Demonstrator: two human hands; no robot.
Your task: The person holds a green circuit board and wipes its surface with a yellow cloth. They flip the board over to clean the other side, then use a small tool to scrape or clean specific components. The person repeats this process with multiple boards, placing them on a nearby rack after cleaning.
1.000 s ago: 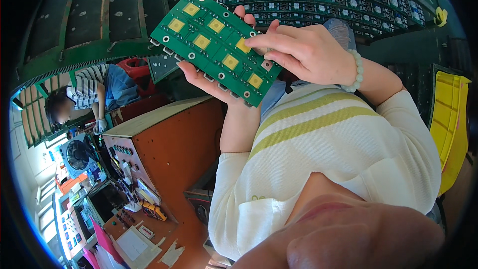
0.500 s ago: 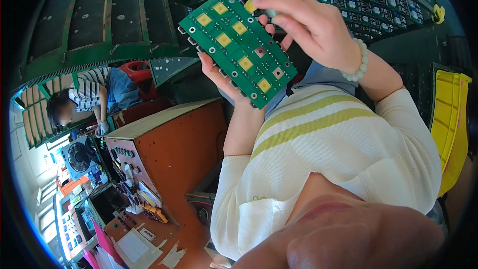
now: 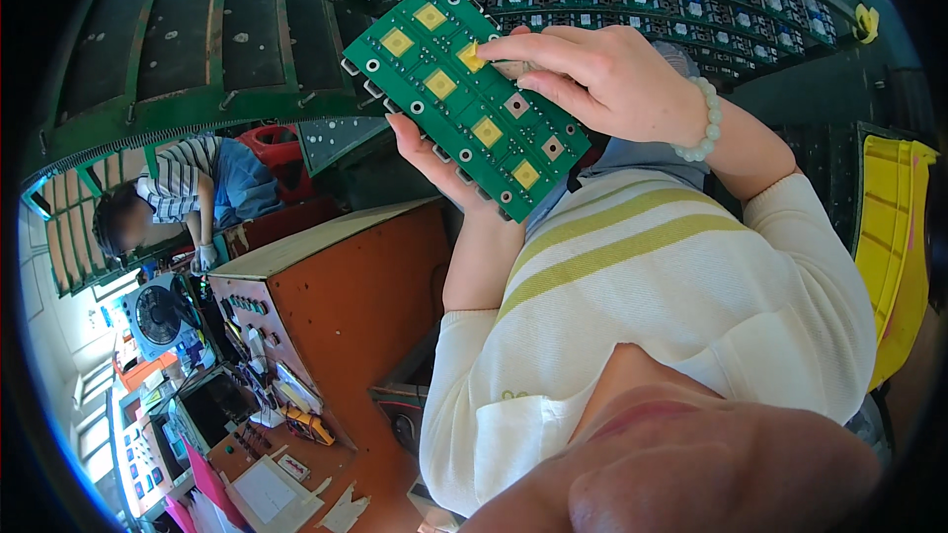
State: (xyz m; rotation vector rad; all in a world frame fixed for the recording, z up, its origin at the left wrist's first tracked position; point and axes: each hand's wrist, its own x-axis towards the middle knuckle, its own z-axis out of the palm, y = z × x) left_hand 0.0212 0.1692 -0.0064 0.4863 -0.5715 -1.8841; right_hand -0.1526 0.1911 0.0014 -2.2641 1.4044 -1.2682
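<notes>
Left hand (image 3: 434,163) cradles the green board (image 3: 464,99) from beneath, tilting it face-up; right hand (image 3: 602,79), fingers curled, presses a fingertip near its twelve o'clock edge, steadying it.

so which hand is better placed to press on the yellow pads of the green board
Right. The right hand already lies on the green board, fingertips at a yellow pad. The left hand is underneath, supporting it.

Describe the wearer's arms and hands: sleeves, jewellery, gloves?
Both hands are bare, no gloves. The right hand has a bracelet of pale round beads at the wrist. Both forearms are bare, with cream sleeves pushed up toward the elbows. The left hand shows no jewellery; no rings visible on the fingers.
</notes>
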